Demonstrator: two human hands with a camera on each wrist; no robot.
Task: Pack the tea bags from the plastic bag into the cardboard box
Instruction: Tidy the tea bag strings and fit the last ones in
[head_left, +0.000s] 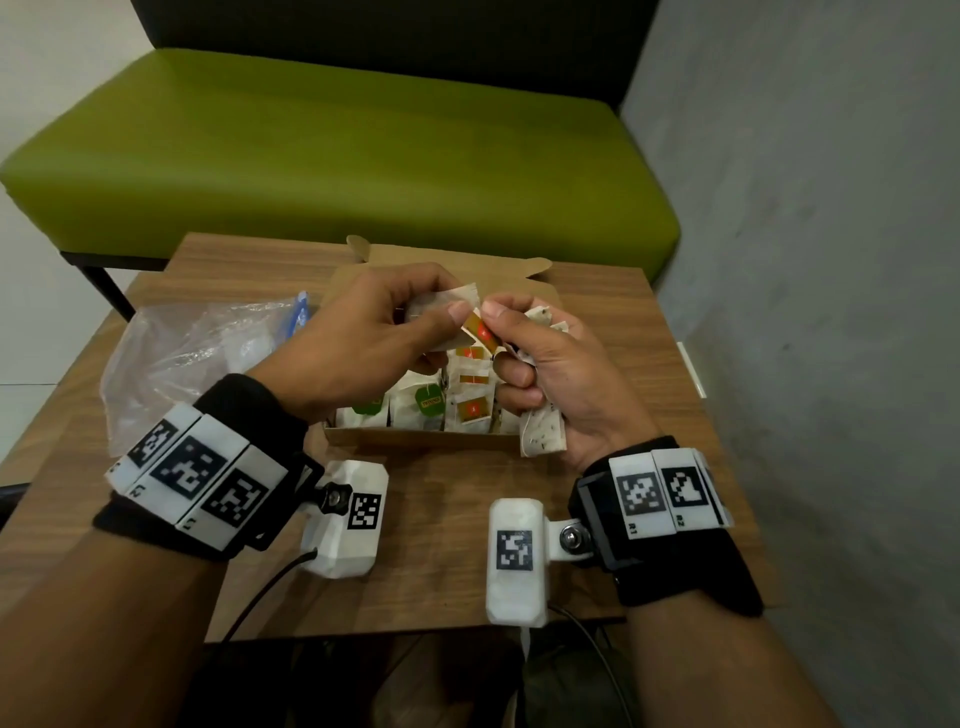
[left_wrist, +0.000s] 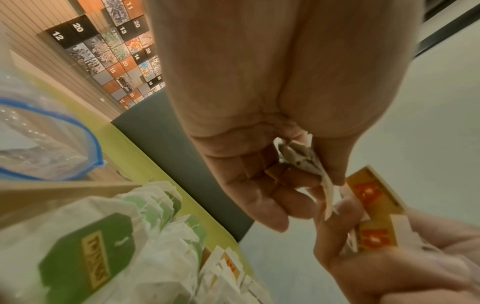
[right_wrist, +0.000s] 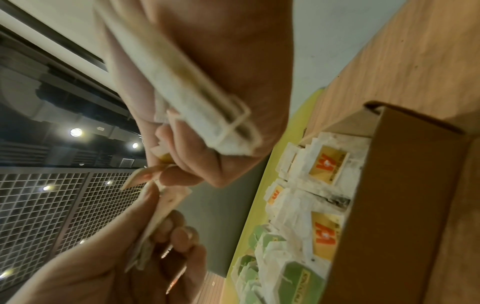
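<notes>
An open cardboard box (head_left: 415, 441) stands mid-table, holding several tea bags (head_left: 431, 405) with green or orange tags. Above it my left hand (head_left: 363, 332) pinches one white tea bag (head_left: 447, 304) between thumb and fingers. My right hand (head_left: 524, 364) grips a small bunch of tea bags (head_left: 543, 428) in its palm and pinches an orange-tagged bag (head_left: 482, 330) at its fingertips, touching the left hand's bag. The left wrist view shows the pinched bag (left_wrist: 311, 162) and orange tag (left_wrist: 374, 207). The clear plastic bag (head_left: 176, 353) with a blue zip lies left of the box.
The small wooden table (head_left: 457, 519) ends close behind the box. A green bench (head_left: 332, 145) runs along the back. A grey wall (head_left: 810, 260) stands close on the right. Cables hang below the table's front edge.
</notes>
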